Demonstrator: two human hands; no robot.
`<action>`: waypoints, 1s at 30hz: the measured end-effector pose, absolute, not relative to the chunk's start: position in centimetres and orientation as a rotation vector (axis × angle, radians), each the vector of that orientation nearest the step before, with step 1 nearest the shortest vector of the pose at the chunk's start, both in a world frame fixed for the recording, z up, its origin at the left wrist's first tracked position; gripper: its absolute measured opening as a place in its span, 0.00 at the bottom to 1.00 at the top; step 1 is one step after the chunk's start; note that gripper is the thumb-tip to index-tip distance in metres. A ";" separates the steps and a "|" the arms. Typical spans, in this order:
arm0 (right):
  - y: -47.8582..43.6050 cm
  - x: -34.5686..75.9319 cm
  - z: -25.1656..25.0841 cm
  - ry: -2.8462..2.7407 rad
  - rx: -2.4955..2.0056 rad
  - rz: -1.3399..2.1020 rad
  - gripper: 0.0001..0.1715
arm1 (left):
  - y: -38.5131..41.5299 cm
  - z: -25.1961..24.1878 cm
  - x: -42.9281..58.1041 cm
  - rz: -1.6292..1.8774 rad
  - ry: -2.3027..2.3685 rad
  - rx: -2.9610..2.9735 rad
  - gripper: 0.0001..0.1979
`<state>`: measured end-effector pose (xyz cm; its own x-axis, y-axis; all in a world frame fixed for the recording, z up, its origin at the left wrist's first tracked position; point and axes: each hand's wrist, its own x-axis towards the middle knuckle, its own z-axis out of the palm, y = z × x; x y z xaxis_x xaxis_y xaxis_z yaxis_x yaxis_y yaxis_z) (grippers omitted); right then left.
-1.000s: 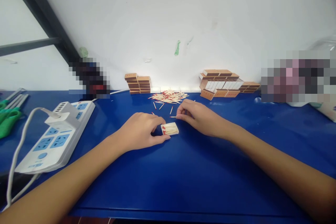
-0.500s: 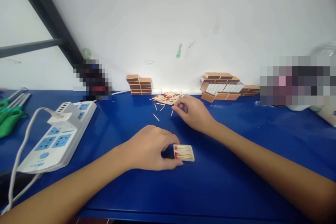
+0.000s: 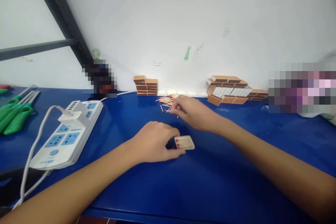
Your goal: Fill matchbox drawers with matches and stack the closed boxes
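My left hand (image 3: 157,142) grips a small open matchbox (image 3: 189,142) by its left end, between thumb and fingers. Red-headed matches lie side by side in the part of the tray that shows; the left end is hidden in my grip. Farther off, my right hand (image 3: 194,112) has thumb and forefinger pinched together at the near edge of a heap of loose matches (image 3: 165,99). A pale match (image 3: 168,111) sticks out at those fingertips. A few single matches lie on the blue table (image 3: 157,189) around them.
Matchboxes are stacked against the wall at left (image 3: 146,86), with a larger group at right (image 3: 228,89). A white power strip (image 3: 67,140) with a plugged-in charger and cable lies at left, beyond it green-handled scissors (image 3: 19,119). Blurred-out items stand at both sides.
The view has shifted slightly, so the scene sits farther right. My right hand has moved a little left along the near edge of the match heap. My left hand keeps hold of the matchbox.
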<state>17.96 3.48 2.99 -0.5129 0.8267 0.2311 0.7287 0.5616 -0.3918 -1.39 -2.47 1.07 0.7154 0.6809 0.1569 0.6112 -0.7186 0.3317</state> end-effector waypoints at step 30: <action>4.8 24.9 2.1 -2.366 -1.353 0.347 0.07 | -0.3 0.8 -2.6 0.391 1.195 2.596 0.17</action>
<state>24.89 4.77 2.09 -0.4571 0.8640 0.2109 0.7672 0.5031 -0.3980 -2.63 -0.35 0.85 0.6261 0.7680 0.1347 0.6991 -0.6294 0.3392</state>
